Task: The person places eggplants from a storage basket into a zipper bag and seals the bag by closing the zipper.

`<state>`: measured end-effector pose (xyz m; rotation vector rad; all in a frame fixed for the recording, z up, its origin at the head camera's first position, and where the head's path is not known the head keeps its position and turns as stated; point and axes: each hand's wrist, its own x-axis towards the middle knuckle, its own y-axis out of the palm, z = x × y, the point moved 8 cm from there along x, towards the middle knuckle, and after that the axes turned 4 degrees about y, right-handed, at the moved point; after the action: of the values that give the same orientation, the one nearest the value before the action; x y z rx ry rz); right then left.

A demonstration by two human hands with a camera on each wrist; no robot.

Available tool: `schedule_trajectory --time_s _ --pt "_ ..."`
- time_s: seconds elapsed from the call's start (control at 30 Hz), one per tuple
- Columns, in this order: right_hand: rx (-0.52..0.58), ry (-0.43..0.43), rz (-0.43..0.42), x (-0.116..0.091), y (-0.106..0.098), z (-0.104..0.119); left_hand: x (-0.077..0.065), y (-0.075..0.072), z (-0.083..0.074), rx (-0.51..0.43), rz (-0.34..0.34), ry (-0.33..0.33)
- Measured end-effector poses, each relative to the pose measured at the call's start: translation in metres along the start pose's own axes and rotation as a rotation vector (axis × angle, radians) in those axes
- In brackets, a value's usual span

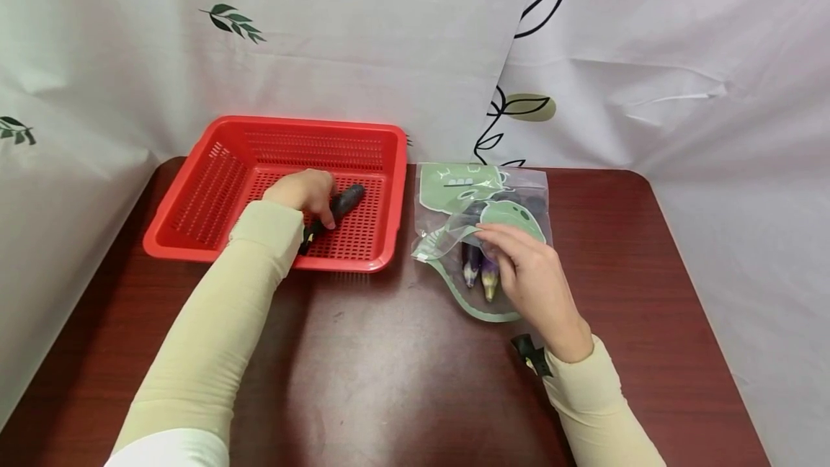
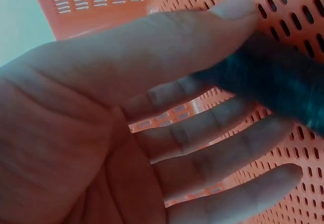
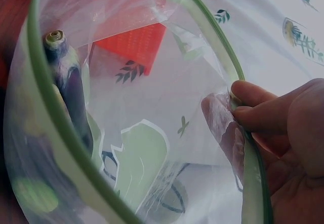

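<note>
Inside the red basket (image 1: 397, 193), my left hand (image 1: 305, 192) holds a long, nearly black eggplant (image 1: 349, 199) between thumb and fingers. In the left wrist view the thumb lies across the near end of the eggplant (image 2: 278, 79), with the fingers on its other side. My right hand (image 1: 528, 272) pinches the zip edge of a clear plastic bag (image 1: 428, 218) with green print. The right wrist view shows the bag's mouth (image 3: 66, 143) spread wide. Purple eggplants (image 1: 489, 283) with pale ends lie in the bag; their upper parts are partly hidden by the print.
The basket stands at the back left of a dark red wooden table (image 1: 363, 380), the bag to its right. A white cloth (image 1: 363, 34) with leaf prints hangs behind. A black strap (image 1: 532, 355) sits at the right wrist.
</note>
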<state>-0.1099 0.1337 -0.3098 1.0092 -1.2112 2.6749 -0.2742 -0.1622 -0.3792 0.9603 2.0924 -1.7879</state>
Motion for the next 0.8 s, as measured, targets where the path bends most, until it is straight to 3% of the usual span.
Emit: schedule_trajectory --time_s 0.5,0.8 --pt "0.003 0.001 -0.005 0.000 0.000 0.000 -0.008 0.010 0.013 0.057 0.130 -0.027" --pt "0.000 0.004 0.001 0.000 0.001 -0.001 -0.009 0.014 0.018 0.059 0.161 -0.064"
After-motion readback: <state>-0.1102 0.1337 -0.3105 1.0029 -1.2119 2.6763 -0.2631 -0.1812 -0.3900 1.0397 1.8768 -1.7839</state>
